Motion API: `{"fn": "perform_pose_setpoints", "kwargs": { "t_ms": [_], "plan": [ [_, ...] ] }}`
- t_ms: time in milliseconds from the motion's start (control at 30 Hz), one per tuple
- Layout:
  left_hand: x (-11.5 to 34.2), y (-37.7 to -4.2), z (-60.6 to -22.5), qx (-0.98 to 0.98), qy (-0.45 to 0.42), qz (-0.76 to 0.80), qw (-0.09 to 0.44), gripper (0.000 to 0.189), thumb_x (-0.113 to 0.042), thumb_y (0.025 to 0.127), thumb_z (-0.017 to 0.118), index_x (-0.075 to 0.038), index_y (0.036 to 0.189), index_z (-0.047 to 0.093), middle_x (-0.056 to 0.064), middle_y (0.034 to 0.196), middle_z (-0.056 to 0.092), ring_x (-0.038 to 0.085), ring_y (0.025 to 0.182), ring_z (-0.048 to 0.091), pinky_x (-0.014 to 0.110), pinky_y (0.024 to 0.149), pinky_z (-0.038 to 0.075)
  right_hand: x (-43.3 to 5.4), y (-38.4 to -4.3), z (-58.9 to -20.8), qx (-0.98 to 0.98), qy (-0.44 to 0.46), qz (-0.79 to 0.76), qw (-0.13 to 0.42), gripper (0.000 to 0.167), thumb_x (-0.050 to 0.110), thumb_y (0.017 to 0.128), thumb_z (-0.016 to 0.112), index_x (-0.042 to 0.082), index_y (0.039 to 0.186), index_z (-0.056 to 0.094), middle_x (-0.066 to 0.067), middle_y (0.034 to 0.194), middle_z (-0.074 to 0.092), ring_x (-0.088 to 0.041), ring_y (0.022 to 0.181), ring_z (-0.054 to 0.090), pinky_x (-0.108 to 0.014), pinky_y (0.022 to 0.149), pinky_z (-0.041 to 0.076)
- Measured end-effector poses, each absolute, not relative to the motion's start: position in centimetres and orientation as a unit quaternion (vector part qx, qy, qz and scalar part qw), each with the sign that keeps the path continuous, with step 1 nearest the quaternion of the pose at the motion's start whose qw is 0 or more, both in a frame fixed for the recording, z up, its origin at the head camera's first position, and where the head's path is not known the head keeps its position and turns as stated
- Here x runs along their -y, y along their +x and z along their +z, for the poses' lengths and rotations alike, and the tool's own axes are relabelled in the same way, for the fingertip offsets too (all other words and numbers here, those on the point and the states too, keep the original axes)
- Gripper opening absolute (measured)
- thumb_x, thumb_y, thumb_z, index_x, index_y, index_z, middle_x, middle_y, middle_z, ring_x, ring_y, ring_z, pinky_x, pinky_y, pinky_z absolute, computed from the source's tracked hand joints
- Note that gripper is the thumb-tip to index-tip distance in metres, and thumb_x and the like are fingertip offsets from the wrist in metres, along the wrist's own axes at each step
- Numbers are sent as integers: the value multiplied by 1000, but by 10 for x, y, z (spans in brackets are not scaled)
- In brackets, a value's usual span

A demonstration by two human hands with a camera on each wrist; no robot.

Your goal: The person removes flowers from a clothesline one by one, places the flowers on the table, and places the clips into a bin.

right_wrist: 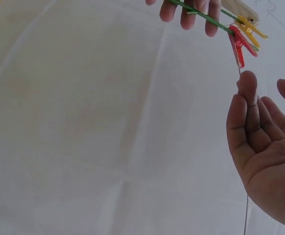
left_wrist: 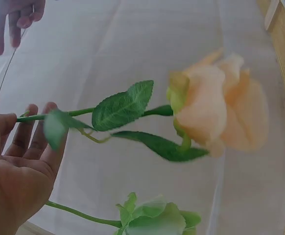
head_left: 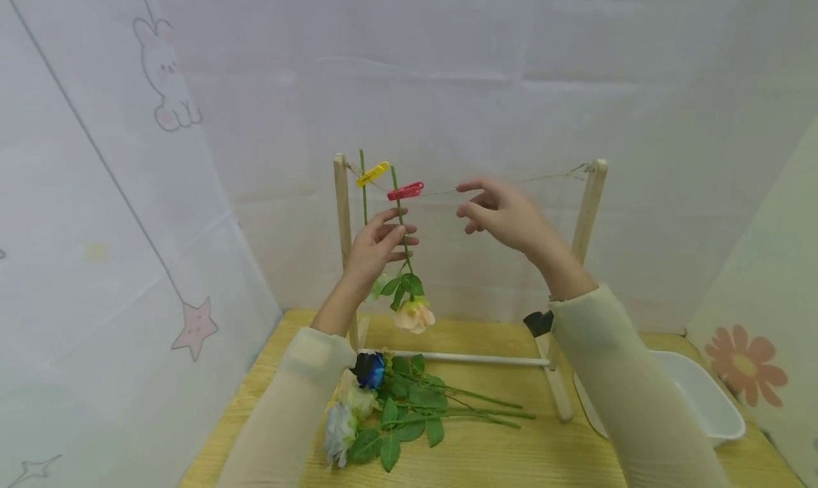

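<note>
A peach rose hangs head down from a red clothespin clipped on a thin string. My left hand pinches its green stem lightly below the clothespin, thumb against the stem and the other fingers spread behind. My right hand is at the string, right of the red clothespin, with loosely bent fingers and the thumb apart; it grips nothing. A yellow clothespin farther left holds another stem, whose pale green rose shows low in the left wrist view.
The string runs between two wooden posts, joined low by a white bar. Below on the wooden table lie several flowers, among them a blue rose. A white basin stands at the right, partly behind my right sleeve.
</note>
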State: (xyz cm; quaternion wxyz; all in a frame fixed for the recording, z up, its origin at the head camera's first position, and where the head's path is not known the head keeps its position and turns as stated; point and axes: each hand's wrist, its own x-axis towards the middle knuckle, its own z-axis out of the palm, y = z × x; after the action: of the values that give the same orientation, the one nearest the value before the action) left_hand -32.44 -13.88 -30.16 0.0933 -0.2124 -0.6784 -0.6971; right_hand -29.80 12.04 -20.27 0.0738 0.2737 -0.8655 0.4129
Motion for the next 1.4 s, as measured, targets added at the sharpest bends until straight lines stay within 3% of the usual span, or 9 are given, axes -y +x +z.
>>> {"fn": "perform_pose_setpoints", "kwargs": {
  "t_ms": [233,667,900,1400],
  "plan": [
    [138,-322,-297,683,-205,-694,101,44,-19,105,56,-7,147,49,32,127,61,20,96,72,43,86,60,-96,-304,-193,840,271,467,46,45,32,100,65,23,143,54,-5,111,74,-22,83,73,-45,90,58],
    [134,-317,-293,694,-203,-683,104,38,-18,105,56,-10,143,52,20,119,68,23,97,72,45,89,59,-68,-315,-189,829,252,499,11,47,31,100,66,16,142,54,-12,103,74,-26,79,74,-43,86,60],
    [133,-315,-294,694,-202,-683,103,38,-17,105,56,-11,142,52,32,126,62,28,99,71,50,92,58,-61,-316,-193,837,244,490,19,45,30,99,68,11,138,57,-16,105,74,-25,76,73,-39,80,61],
    [136,-316,-296,712,-205,-663,107,41,-17,106,54,-7,145,49,22,121,67,27,98,72,44,88,60,-58,-316,-199,840,230,492,15,42,28,100,65,6,135,59,-13,97,76,-24,73,73,-39,79,62]
  ]
}}
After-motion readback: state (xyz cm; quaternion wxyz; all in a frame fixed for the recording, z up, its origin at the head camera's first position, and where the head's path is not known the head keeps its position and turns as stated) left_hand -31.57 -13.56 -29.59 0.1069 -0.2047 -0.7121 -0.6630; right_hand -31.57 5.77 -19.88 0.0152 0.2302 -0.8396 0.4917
